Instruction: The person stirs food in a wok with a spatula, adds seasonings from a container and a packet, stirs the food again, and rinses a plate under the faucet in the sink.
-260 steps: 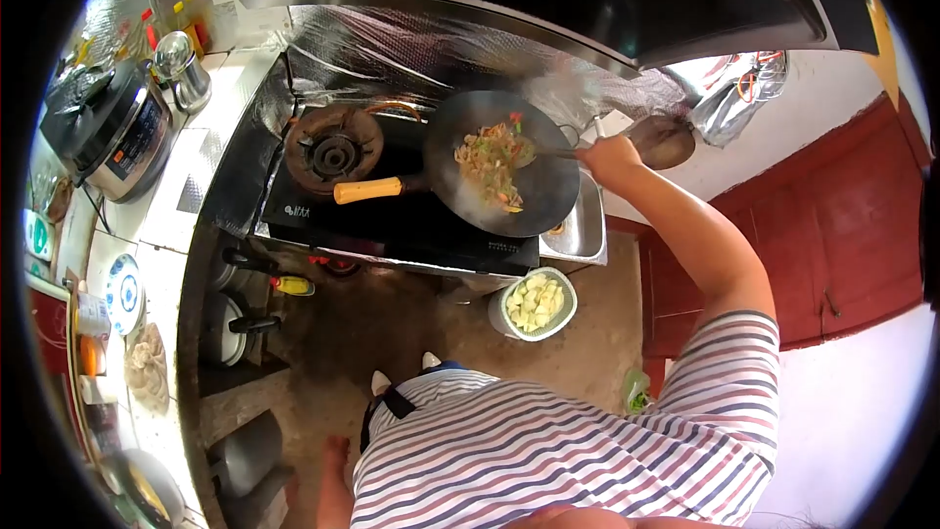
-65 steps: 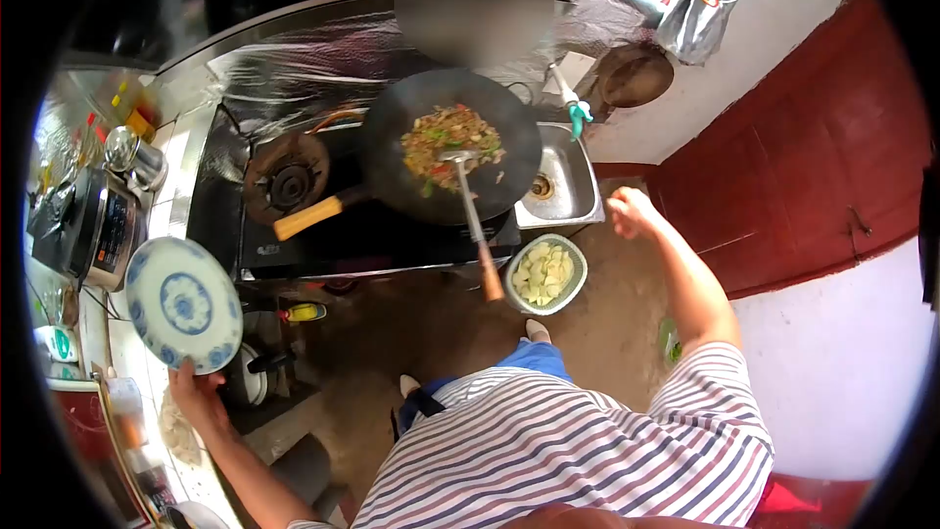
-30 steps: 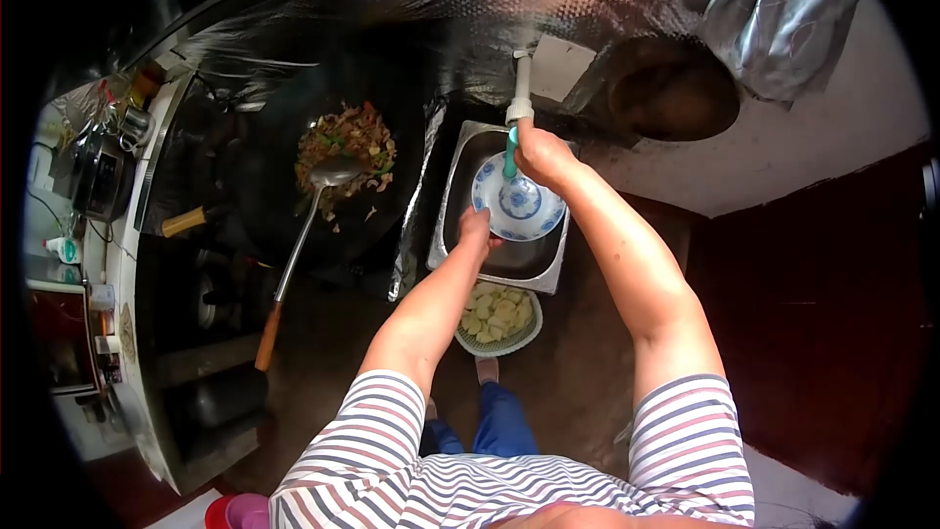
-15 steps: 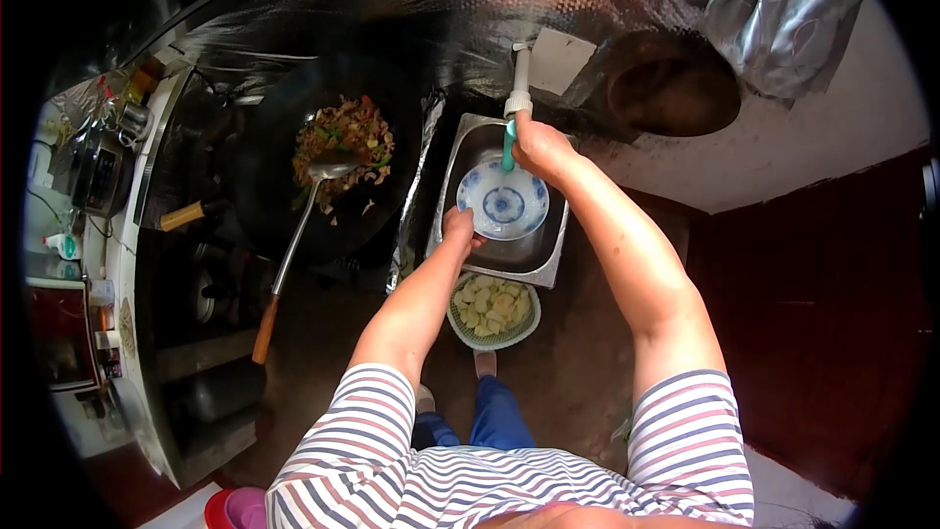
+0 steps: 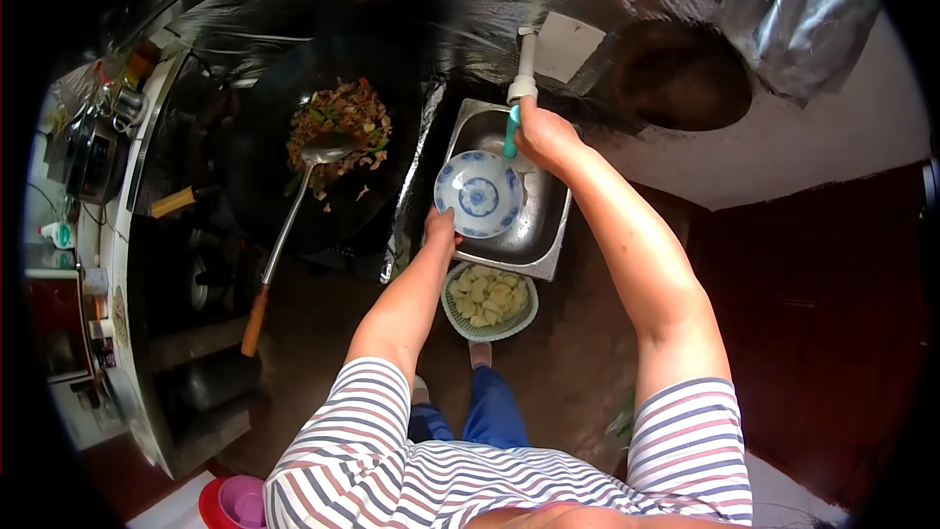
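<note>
My left hand (image 5: 443, 226) grips the near left rim of a white bowl with blue flower patterns (image 5: 479, 196), held over the left part of the steel sink (image 5: 539, 245). At the sink's far side my right hand (image 5: 544, 134) is closed on the faucet (image 5: 523, 88), by its turquoise handle (image 5: 511, 132). Its fingertips are partly hidden. Just below the sink's near edge sits a green basket (image 5: 490, 335) of pale sliced vegetable (image 5: 487, 296).
Left of the sink, a large dark wok (image 5: 264, 167) holds cooked food (image 5: 343, 122). A ladle (image 5: 284, 235) rests in it, its wooden handle sticking out toward me. Foil (image 5: 416, 167) stands between wok and sink. A round brown lid-like thing (image 5: 685, 75) leans at the back right.
My left hand has moved the bowl left, away from the faucet and toward the sink's left rim. My right hand stays at the faucet.
</note>
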`<act>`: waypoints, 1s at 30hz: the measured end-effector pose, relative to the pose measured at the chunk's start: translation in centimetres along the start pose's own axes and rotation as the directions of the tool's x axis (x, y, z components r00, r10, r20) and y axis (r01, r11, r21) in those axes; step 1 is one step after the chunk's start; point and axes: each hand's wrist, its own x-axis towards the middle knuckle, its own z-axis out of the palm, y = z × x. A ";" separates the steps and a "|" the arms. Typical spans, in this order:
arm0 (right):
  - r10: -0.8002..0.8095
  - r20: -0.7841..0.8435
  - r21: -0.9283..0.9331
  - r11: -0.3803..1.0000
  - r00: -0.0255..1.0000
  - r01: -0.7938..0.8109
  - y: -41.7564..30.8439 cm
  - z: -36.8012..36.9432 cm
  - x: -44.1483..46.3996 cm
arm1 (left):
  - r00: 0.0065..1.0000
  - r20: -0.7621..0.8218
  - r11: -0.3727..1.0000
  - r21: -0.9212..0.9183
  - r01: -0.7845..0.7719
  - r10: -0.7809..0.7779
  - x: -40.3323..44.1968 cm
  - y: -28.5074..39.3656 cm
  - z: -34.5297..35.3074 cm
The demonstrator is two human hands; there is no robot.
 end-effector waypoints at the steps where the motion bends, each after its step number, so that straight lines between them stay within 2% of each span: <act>1: -0.002 -0.018 0.015 1.000 1.000 0.002 -0.1 0.0 0.1 | 0.999 -0.012 0.991 -0.126 0.049 -0.051 0.2 0.1 0.1; 2: -0.022 -0.019 0.013 1.000 1.000 0.022 -0.2 0.1 0.2 | 0.995 -0.017 0.963 -0.252 0.092 -0.099 0.4 0.3 0.3; 6: 0.020 -0.035 0.043 0.999 0.999 -0.019 0.5 0.9 0.3 | 0.993 0.037 0.939 -0.323 0.119 -0.113 2.3 0.8 2.5; 9: -0.031 -0.097 0.029 0.999 0.995 0.034 0.6 1.1 0.1 | 0.998 0.058 0.995 -0.101 -0.014 0.020 2.1 2.0 4.5; 10: -0.020 -0.091 0.033 0.999 0.996 0.023 0.5 1.0 0.0 | 0.998 0.058 0.985 0.165 -0.045 0.036 2.9 2.3 4.6; 11: -0.030 -0.054 0.024 0.999 0.998 0.031 0.3 0.6 0.0 | 0.986 -0.042 0.861 0.493 -0.121 0.163 3.3 2.6 4.9; 12: -0.042 -0.021 0.014 0.999 0.999 0.043 0.2 0.4 0.0 | 0.945 -0.088 0.629 0.765 -0.139 0.315 3.2 3.1 5.2; 15: -0.048 -0.041 0.012 0.999 0.998 0.049 0.3 0.4 -0.1 | 0.967 -0.060 0.574 0.813 -0.097 0.248 -1.6 7.6 4.3; 20: -0.004 -0.018 -0.003 1.000 1.000 0.004 0.2 0.6 0.0 | 0.967 -0.112 0.533 0.845 -0.029 0.230 -2.4 8.9 3.0; 22: -0.121 -0.090 -0.112 0.988 0.989 0.110 0.8 1.2 0.1 | 0.964 -0.157 0.587 0.810 0.001 0.215 -3.1 9.0 2.6; 23: -0.260 0.008 -0.400 0.884 0.966 0.241 2.1 2.5 0.6 | 0.963 -0.161 0.587 0.809 0.004 0.215 -3.4 8.7 2.5; 24: -0.265 0.008 -0.398 0.884 0.964 0.246 1.9 2.3 0.6 | 0.945 -0.211 0.611 0.792 0.016 0.249 -3.4 8.1 2.4; 26: -0.173 0.006 -0.350 0.922 0.985 0.164 1.3 1.7 0.5 | 0.921 -0.268 0.639 0.769 0.028 0.282 -2.8 6.5 1.7; 28: -0.141 -0.027 -0.301 0.945 0.990 0.126 0.9 1.4 0.5 | 0.989 -0.134 0.920 0.392 -0.001 0.058 -0.6 4.0 0.7; 29: -0.131 -0.046 -0.239 0.964 0.990 0.116 0.9 1.3 0.4 | 0.987 -0.137 0.972 0.229 -0.052 0.085 0.3 2.2 0.9; 30: -0.120 -0.063 -0.175 0.979 0.991 0.108 0.7 1.1 0.3 | 0.997 -0.076 0.987 0.161 0.010 0.002 -0.6 2.3 1.1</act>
